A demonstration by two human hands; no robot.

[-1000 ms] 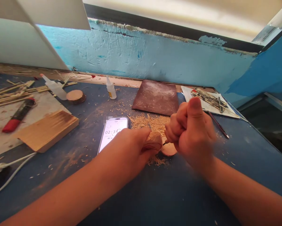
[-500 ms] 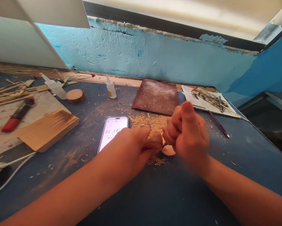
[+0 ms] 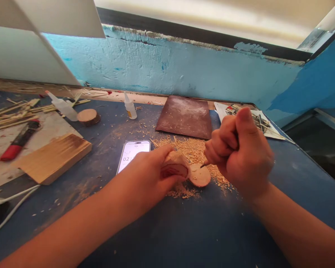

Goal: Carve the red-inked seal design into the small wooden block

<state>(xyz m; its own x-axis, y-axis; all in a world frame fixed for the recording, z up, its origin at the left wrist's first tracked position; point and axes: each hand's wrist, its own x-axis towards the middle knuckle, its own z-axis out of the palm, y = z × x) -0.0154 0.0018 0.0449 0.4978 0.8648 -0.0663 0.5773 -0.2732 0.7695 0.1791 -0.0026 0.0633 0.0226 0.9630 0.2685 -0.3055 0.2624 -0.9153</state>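
My left hand (image 3: 152, 173) is closed around a rounded, partly carved piece of wood (image 3: 179, 160) with reddish lines marked on its near face. To its right, my right hand (image 3: 241, 149) makes a fist with the thumb on top. A thin, dark, pointed carving tool (image 3: 204, 164) sticks out from below that fist toward the wood, apart from it; its handle is hidden in the fingers. Beneath the tip lies a pale wooden disc (image 3: 201, 177), amid curled wood shavings (image 3: 193, 149).
A lit phone (image 3: 130, 152) lies behind my left wrist. Sandpaper (image 3: 185, 115), a small glue bottle (image 3: 130, 107) and a round wood slice (image 3: 88, 117) stand farther back. At left are a wooden block (image 3: 55, 160), a red-and-black cutter (image 3: 20, 140) and several sticks (image 3: 19, 113).
My right hand has drawn away to the right from the wood, taking the carving tool with it and uncovering more of the disc. My left hand keeps its hold, shifted slightly left.
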